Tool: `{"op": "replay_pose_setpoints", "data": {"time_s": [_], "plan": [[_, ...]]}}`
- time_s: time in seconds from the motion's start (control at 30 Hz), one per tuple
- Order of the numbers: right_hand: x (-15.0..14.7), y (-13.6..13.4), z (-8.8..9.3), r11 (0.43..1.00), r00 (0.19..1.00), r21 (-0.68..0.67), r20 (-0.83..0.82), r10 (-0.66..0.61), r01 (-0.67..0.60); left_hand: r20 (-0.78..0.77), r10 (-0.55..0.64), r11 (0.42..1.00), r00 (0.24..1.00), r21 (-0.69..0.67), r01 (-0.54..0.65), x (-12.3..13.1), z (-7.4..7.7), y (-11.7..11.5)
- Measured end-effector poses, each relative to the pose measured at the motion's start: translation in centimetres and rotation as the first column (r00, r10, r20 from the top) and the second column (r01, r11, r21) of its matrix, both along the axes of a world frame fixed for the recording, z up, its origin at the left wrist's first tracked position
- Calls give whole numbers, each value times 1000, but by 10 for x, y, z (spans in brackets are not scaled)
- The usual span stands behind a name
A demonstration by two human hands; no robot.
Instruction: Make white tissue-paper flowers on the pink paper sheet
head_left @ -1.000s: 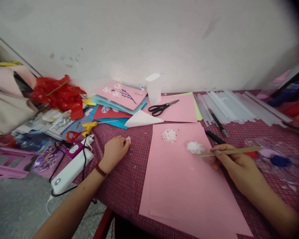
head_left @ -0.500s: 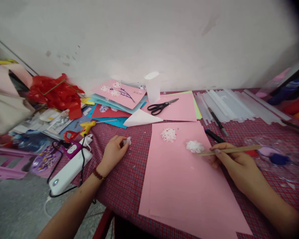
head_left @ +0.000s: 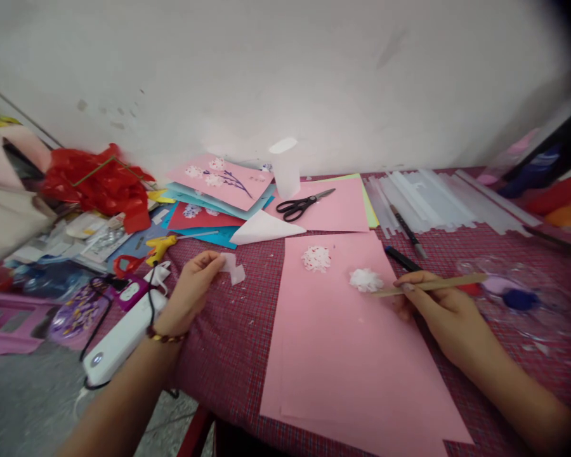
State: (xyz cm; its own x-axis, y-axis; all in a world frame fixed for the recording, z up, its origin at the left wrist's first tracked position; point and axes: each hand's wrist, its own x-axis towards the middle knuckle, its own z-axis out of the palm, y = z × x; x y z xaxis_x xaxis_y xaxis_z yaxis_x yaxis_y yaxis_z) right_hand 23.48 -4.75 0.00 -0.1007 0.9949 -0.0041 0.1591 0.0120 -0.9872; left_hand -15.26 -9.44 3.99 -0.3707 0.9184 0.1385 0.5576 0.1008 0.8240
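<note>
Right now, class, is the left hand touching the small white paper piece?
Touching. The head view shows the left hand pinching the small white paper piece by one edge between its fingertips, with no gap.

Paper-craft table (head_left: 228,355): scissors (head_left: 301,204), coloured sheets (head_left: 219,190)

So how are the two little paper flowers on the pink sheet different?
The speckled flower has red flecks and lies untouched; the plain white flower is all white and the wooden stick in the right hand touches it. Both are small and lie on the pink sheet.
</note>
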Motion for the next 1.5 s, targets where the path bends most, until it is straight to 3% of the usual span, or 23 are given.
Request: {"op": "replay_pose_setpoints", "data": {"time_s": [0.1,0.17,0.2,0.27,0.33,0.4,0.47,0.57,0.7,0.8,0.9,0.93,0.97,1.0,1.1,1.17,1.33,1.5], "plan": [[-3,-2,6,1000,998,-10,-55,-16,15,160,-106,991,981,-64,117,24,19,5],[-4,-1,6,1000,991,-24,-133,-23,20,211,-267,940,940,-159,302,50,28,15],[-4,0,6,999,986,-30,-163,-29,24,224,-390,873,893,-217,436,65,30,21],[-4,1,4,999,981,-39,-192,-36,29,254,-619,679,743,-304,669,98,31,35],[-4,0,2,999,980,-45,-197,-35,27,287,-741,518,607,-331,789,127,28,50],[-5,-1,2,999,981,-45,-195,-22,13,292,-774,482,562,-304,822,149,19,65],[-6,-2,2,999,981,-44,-194,-8,-1,265,-773,527,576,-236,816,160,6,75],[-7,-1,3,999,980,-39,-200,-22,14,240,-769,572,593,-157,805,161,-10,79],[-7,1,2,998,978,-48,-205,-44,35,258,-784,552,564,-124,824,152,-14,76],[-6,2,1,998,975,-52,-220,-44,33,364,-791,457,492,-185,870,147,-9,74],[-5,3,-1,999,975,-46,-222,-35,25,503,-784,247,363,-284,927,151,-5,71],[-5,3,-1,999,976,-47,-216,-33,23,507,-794,205,336,-299,932,154,-5,70],[-4,3,-2,999,977,-48,-212,-29,19,467,-818,208,336,-305,929,159,-7,70],[-4,4,-2,999,977,-48,-212,-25,15,388,-847,258,364,-301,918,163,-9,70],[-3,5,-3,999,975,-38,-222,-13,4,55,-857,492,513,-211,845,175,-22,75],[-2,5,-3,999,974,-39,-227,-18,9,-75,-827,562,557,-166,810,179,-30,80],[-2,0,0,995,946,10,-310,-94,102,-154,-804,593,574,-129,795,179,-35,84],[-3,-7,0,997,968,80,-249,16,4,-149,-781,623,606,-114,774,181,-36,82]]}}
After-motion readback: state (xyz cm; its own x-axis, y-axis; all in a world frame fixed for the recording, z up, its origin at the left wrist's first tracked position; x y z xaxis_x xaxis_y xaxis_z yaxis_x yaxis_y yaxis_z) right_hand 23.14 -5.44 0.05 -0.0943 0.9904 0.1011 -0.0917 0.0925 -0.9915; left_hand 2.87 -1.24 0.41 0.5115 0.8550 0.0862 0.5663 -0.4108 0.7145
